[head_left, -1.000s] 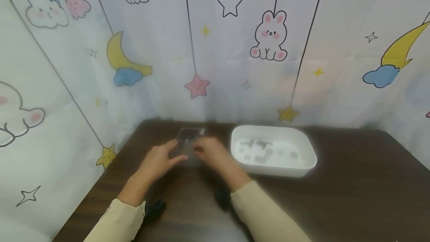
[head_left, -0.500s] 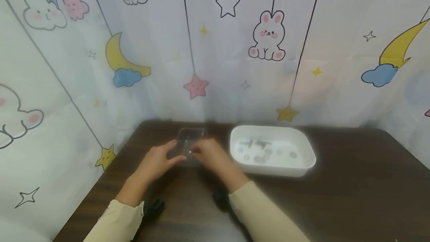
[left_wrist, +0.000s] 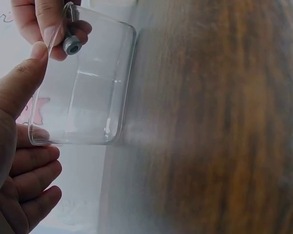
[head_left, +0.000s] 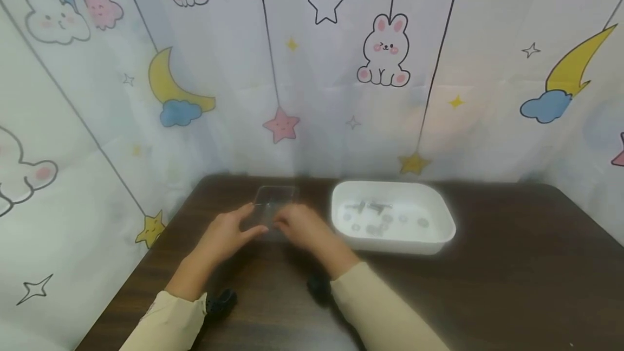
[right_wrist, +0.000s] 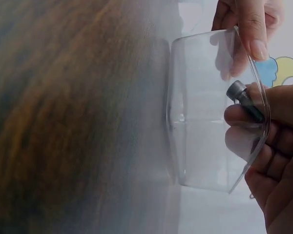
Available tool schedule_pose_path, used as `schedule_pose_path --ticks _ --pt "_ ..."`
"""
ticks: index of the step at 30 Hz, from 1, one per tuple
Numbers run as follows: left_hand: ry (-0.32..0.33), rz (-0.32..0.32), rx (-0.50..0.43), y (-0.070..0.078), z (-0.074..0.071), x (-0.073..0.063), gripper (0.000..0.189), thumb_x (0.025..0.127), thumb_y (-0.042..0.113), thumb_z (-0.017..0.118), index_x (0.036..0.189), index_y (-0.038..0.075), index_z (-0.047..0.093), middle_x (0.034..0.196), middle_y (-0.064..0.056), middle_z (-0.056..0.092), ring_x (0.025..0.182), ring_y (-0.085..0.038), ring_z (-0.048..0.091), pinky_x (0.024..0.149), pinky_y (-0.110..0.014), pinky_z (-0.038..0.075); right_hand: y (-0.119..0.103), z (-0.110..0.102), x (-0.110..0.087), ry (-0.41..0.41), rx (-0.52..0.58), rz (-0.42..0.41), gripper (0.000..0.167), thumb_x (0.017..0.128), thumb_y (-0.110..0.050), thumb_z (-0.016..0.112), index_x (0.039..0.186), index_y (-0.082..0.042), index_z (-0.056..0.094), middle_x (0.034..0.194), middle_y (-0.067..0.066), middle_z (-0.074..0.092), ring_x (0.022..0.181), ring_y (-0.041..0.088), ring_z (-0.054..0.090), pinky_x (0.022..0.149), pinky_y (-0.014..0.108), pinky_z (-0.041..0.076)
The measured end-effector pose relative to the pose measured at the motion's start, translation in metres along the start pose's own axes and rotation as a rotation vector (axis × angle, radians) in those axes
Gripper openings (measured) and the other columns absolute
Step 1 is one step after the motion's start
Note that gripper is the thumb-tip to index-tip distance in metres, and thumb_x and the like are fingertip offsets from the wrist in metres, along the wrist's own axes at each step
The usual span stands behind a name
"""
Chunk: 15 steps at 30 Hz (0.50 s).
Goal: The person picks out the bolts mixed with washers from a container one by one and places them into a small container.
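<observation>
A clear plastic box (left_wrist: 88, 97) stands on the dark wooden table, seen through from both wrist views. My left hand (head_left: 226, 234) holds its left side, thumb at the near rim and fingers against the outer wall. My right hand (head_left: 304, 226) reaches over the box's right rim. Between its thumb and fingers it pinches a grey socket-head bolt (right_wrist: 238, 91), tilted, with the head showing below the fingertips. The hex recess in the head faces the left wrist view. Part of the bolt's shank is hidden by the right fingers.
To the right of the box stands a white tray (head_left: 441, 237) with several bolts (head_left: 375, 207) and round washer-like pieces (head_left: 422, 223) in it. A cartoon-printed curtain (head_left: 331, 69) hangs behind the table (head_left: 507, 264). Black wrist devices (head_left: 221, 303) sit under both forearms.
The right fingertips have shifted slightly toward the near side of the box. The left hand keeps its hold, and the whole head view has drifted a little.
</observation>
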<state>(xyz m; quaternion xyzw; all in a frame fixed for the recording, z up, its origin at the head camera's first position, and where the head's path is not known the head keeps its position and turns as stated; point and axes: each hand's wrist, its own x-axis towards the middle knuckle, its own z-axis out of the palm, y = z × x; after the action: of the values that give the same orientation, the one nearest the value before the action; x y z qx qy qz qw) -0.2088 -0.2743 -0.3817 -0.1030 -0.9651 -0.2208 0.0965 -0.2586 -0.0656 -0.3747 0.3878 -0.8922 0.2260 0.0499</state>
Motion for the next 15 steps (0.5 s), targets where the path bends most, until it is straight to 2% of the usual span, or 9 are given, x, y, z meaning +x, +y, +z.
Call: schedule_pose_path --ticks 7,15 --pt "0.007 0.011 -0.007 -0.0010 -0.0004 -0.0002 0.077 0.088 0.054 0.067 0.141 0.001 0.052 0.144 -0.020 0.051 0.129 -0.039 0.052 0.107 -0.054 0.043 -0.0024 -0.0008 0.0017 -0.064 -0.048 -0.011 0.016 0.096 -0.020 0.063 0.106 -0.013 0.073 0.104 0.001 0.073 0.099 0.018 0.067 0.094 0.032 0.054" --pt "-0.011 0.007 -0.013 -0.0014 0.0001 0.0009 0.078 0.088 0.054 0.067 0.142 0.000 0.050 0.145 -0.020 0.050 0.131 -0.039 0.051 0.107 -0.055 0.043 -0.0041 -0.0014 0.0001 -0.077 -0.078 0.006 0.019 0.098 -0.021 0.060 0.110 -0.013 0.072 0.106 0.001 0.072 0.102 0.018 0.066 0.096 0.033 0.053"
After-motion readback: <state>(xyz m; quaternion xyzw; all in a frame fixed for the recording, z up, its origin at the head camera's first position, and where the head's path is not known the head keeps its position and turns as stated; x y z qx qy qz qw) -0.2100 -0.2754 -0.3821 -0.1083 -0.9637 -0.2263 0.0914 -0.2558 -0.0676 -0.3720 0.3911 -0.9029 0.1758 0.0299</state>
